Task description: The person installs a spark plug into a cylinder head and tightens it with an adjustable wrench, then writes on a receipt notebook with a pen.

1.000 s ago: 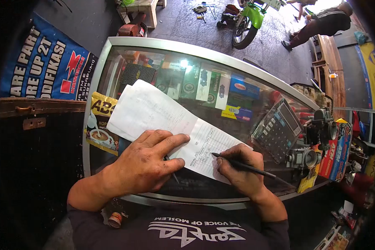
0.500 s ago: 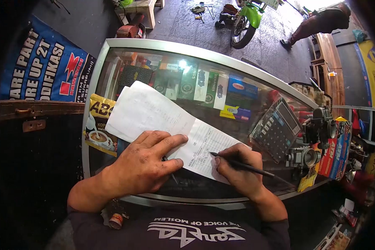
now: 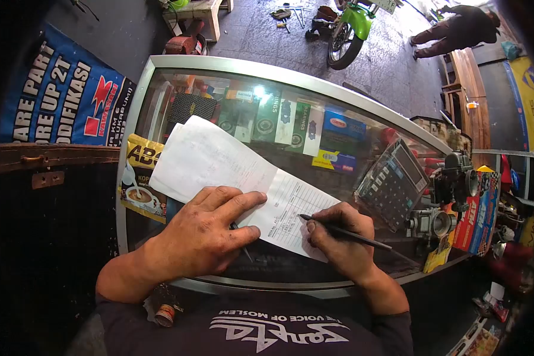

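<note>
An open receipt book [image 3: 216, 157] lies aslant on the glass counter, its ruled page [image 3: 296, 204] to the right carrying some handwriting. My left hand [image 3: 210, 228] rests with spread fingers on the book's near edge, pressing the paper. A thin dark pointed object [image 3: 247, 254] shows between its thumb and fingers; I cannot make out what it is. In my right hand [image 3: 344, 234] a black pen [image 3: 353, 237] is pinched, its tip touching the ruled page. A large calculator [image 3: 393, 184] under clear plastic sits right of the book.
Boxed parts [image 3: 291, 121] show through the glass of the counter [image 3: 231, 64]. Carburettors [image 3: 431, 223] stand at the right end, and a coffee packet [image 3: 141, 184] lies at the left. Beyond are a green motorcycle [image 3: 353, 32] and a person [image 3: 460, 29] standing.
The pen tip has shifted very slightly on the page. My left hand stays put. In the background the person has moved a little and changed stance.
</note>
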Motion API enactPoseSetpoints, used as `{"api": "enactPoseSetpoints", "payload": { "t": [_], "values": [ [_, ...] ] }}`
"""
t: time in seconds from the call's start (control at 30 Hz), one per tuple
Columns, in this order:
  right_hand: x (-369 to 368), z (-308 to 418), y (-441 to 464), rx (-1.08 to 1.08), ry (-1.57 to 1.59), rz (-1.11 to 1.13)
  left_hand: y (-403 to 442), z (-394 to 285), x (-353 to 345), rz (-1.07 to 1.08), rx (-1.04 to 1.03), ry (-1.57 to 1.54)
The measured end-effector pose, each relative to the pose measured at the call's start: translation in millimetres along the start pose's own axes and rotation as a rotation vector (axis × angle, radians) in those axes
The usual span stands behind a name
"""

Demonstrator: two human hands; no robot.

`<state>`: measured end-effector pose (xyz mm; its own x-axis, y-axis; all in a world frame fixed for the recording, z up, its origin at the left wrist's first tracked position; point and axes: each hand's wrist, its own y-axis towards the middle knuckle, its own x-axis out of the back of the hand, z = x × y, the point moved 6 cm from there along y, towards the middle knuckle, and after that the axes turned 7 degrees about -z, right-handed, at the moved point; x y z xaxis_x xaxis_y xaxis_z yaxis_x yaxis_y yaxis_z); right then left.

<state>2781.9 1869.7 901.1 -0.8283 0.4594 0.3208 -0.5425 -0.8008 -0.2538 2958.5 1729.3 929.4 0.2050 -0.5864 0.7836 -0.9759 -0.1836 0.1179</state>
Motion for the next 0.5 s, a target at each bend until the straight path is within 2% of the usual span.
{"api": "enactPoseSetpoints", "payload": {
  "t": [0.23,0.5],
  "values": [
    [0.2,-0.7,-0.2,0.006,-0.025,-0.035,1.2,-0.8,1.7,0.013,0.005,0.006],
    [1.8,9.1,-5.6,0.070,-0.023,0.030,0.8,0.1,0.4,0.013,-0.014,0.020]
  ]
}}
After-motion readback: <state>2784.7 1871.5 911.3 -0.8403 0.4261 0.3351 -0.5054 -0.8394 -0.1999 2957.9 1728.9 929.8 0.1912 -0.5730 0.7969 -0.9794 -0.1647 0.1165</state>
